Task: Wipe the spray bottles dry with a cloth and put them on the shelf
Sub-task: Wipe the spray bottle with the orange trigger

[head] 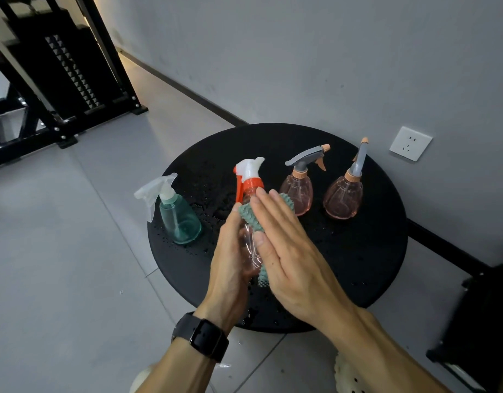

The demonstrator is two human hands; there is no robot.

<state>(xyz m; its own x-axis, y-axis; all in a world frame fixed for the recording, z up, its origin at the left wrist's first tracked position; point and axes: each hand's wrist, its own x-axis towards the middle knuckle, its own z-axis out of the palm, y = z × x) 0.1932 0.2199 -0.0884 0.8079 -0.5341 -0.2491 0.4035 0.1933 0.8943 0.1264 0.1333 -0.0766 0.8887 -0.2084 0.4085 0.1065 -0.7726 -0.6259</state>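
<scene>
A round black desk (372, 251) is seen near the grey wall (301, 52), and small water drops are scattered on its top. A white wall socket (410, 143) is mounted on the wall, just to the right of the desk. The floor (60, 251) is covered with light grey tiles, and a dark skirting strip (187, 93) is run along the bottom of the wall. A black metal frame (68, 80) is placed at the upper left, well apart from the desk. A black smartwatch (206, 340) is worn on the left wrist. A black object (477, 321), only partly shown, is found at the right edge.
</scene>
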